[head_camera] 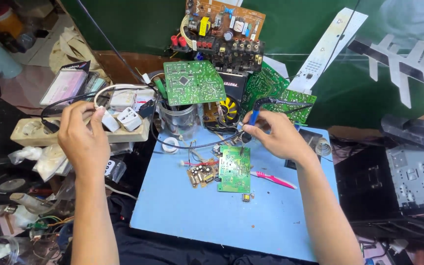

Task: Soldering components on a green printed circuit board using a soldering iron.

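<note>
A blue-handled soldering iron (252, 119) stands tilted with its tip down at the top edge of a small green circuit board (235, 169) lying flat on the blue tabletop (212, 216), while a white plug adapter (110, 121) sits on a beige power strip (30, 131).

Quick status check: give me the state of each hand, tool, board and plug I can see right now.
Right hand: gripping the soldering iron.
Soldering iron: tilted, tip down at the board.
Green circuit board: flat on the blue mat.
Left hand: on a white plug.
White plug: at the power strip.
Pink toothbrush: lying unused.
</note>
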